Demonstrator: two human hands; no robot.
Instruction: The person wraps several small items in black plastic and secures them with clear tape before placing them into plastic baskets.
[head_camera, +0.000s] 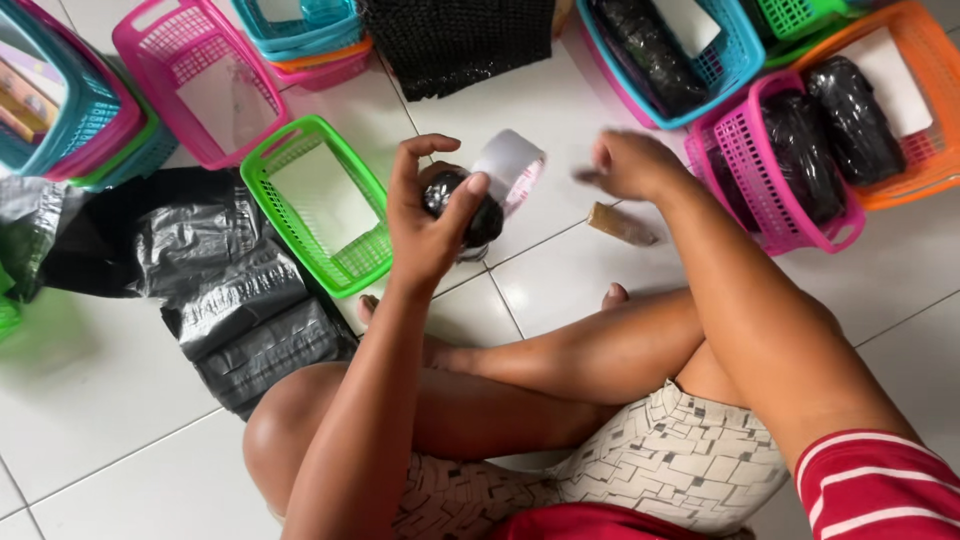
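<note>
On the white tiled floor lay one pile of grey plastic mailer bags beside one empty green basket, while the left hand clamped one small black-wrapped bundle against a tape roll, and the blurred right hand hovered apart, its grip unclear.

I see bare white floor tile open ahead of my hands, hemmed by an empty green plastic basket left, a pink basket holding a black-wrapped bundle right, and crumpled grey plastic bags beside my knee.
</note>
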